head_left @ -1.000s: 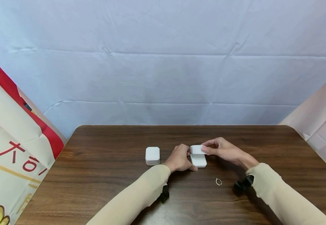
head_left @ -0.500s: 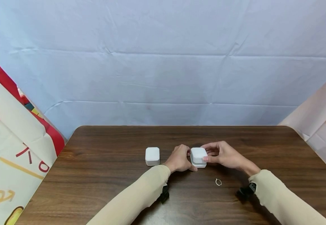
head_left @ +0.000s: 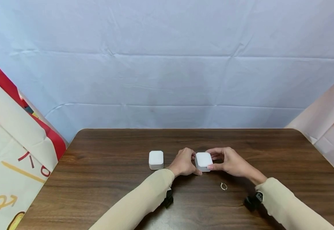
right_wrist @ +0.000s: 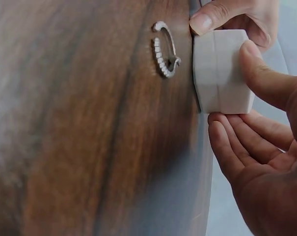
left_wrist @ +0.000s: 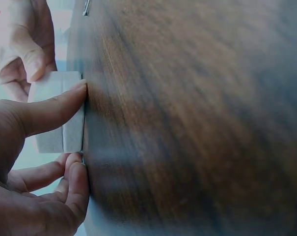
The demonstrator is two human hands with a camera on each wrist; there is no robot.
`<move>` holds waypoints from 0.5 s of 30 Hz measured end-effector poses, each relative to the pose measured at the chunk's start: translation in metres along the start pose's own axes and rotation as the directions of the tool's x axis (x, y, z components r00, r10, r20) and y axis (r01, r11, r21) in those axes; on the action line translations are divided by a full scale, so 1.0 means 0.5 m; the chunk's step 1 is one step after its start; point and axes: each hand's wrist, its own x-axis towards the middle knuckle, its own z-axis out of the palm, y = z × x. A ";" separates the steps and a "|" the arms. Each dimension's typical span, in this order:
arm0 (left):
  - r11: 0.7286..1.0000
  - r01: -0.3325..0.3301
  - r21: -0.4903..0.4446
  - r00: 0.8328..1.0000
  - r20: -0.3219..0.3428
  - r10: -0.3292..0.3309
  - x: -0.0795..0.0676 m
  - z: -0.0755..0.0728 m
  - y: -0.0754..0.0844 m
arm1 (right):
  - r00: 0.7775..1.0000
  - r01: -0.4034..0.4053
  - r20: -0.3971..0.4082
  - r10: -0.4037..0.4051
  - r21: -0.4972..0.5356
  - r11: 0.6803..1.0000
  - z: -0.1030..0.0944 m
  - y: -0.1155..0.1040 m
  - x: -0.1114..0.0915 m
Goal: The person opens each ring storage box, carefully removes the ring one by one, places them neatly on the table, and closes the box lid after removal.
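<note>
A small white jewelry box with rounded corners stands on the brown table, its lid down over the base. From the left, my left hand grips the lower part, thumb at the near side and fingers behind. My right hand holds the lid from the right between thumb and fingers. In the right wrist view a thin seam runs between lid and base of the white jewelry box. Nearby on the wood lies a silver ring, open at one side and set with small stones.
A second white box, closed, stands to the left of my left hand. A pale cloth hangs behind the table's far edge. A printed sheet with red and yellow marks hangs at the left.
My right hand has lowered the tilted lid toward me and down onto the base, so the box is closed. The left hand has stayed at the base.
</note>
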 end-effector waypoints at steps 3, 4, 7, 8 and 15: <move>1.000 0.003 -0.004 1.000 0.001 -0.003 0.000 0.001 0.000 | 1.000 0.003 -0.007 -0.003 -0.007 1.000 0.001 -0.001 -0.004; 1.000 0.003 -0.003 1.000 0.001 -0.003 0.000 0.002 0.000 | 1.000 0.005 -0.007 -0.005 -0.008 1.000 0.001 -0.001 -0.005; 1.000 0.007 -0.006 1.000 0.001 -0.007 0.000 0.002 0.000 | 1.000 0.014 -0.004 -0.014 -0.009 1.000 0.003 0.001 -0.008; 1.000 0.009 -0.009 1.000 0.003 -0.009 0.000 0.002 0.000 | 1.000 0.016 -0.005 -0.016 -0.008 1.000 0.003 0.002 -0.009; 1.000 -0.002 0.031 1.000 0.015 0.002 -0.016 -0.023 0.009 | 0.993 0.001 -0.114 -0.006 -0.038 0.999 -0.001 -0.002 -0.019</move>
